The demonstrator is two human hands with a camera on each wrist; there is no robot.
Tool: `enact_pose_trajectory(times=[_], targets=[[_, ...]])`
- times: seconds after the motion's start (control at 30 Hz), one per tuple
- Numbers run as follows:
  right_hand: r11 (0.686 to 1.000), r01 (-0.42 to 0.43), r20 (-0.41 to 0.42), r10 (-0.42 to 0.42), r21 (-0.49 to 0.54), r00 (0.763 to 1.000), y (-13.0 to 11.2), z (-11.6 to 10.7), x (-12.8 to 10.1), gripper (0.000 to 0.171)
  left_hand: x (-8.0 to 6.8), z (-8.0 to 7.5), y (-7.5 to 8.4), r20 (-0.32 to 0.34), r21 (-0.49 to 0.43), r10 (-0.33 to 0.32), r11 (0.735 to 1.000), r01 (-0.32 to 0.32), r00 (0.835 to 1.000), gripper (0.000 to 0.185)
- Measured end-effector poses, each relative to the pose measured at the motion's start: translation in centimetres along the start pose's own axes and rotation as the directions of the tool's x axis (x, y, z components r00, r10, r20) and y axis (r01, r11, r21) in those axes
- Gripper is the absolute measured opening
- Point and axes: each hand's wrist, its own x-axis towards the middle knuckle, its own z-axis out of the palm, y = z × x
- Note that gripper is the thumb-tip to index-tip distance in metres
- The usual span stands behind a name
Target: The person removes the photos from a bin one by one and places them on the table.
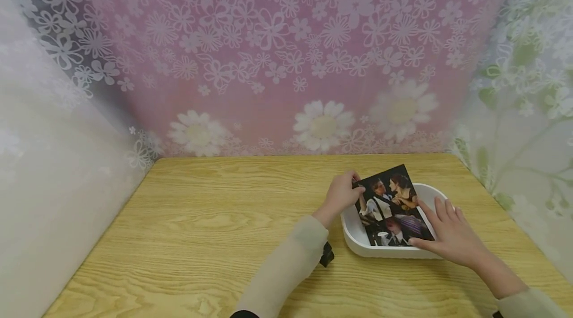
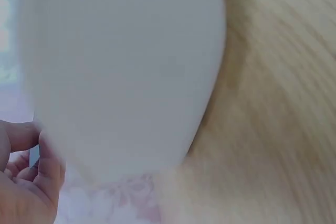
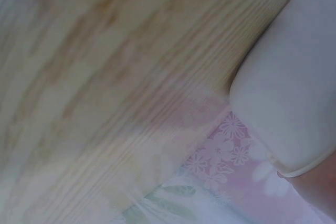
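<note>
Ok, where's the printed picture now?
The printed picture is right of centre in the head view, over the white tray, between the left hand at its upper left and the right hand at its right.

No text, label, brand, number or sign can be read in the three views. On the picture card (image 1: 396, 206), the printed side shows no readable letters, and on the white box (image 1: 389, 253) also none can be read.

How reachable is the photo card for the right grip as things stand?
Likely yes: the right grip is at the right side of the photo card, nothing visible between. The left grip holds the upper-left corner, leaving the right side free.
</note>
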Motion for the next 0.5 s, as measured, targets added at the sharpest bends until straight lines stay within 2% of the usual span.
enact_pose_trajectory(times=[0.07,0.13,0.2,0.27,0.4,0.43,0.5], targets=[[1.0,0.007,-0.016,-0.007,0.002,1.0,0.1,0.0,0.0,0.096,-0.1,-0.9,-0.4,-0.019,-0.142,-0.037,0.989,0.034,0.999,0.012],[1.0,0.013,-0.031,-0.013,0.0,0.999,0.1,0.0,0.0,0.096,-0.4,-1.8,-0.9,-0.024,-0.292,-0.089,0.953,0.078,0.996,0.012],[1.0,0.018,-0.035,-0.018,0.0,0.999,0.2,0.1,0.0,0.096,-0.7,-2.8,-1.4,-0.015,-0.425,-0.146,0.896,0.126,0.989,0.013],[1.0,0.022,-0.037,-0.022,-0.004,0.999,0.3,0.1,0.1,0.096,-1.2,-3.8,-2.1,0.001,-0.54,-0.203,0.824,0.171,0.979,0.013],[1.0,0.025,-0.024,-0.025,-0.001,0.999,0.3,0.2,0.2,0.097,-2.3,-5.8,-3.9,0.036,-0.669,-0.277,0.707,0.229,0.96,0.017],[1.0,0.024,-0.022,-0.024,0.0,0.999,0.2,0.2,0.2,0.097,-2.6,-6.2,-4.4,0.046,-0.685,-0.29,0.687,0.241,0.956,0.018],[1.0,0.022,-0.014,-0.022,0.008,1.0,0.2,0.3,0.3,0.097,-3.3,-7.1,-5.4,0.054,-0.699,-0.322,0.664,0.266,0.945,0.02]])
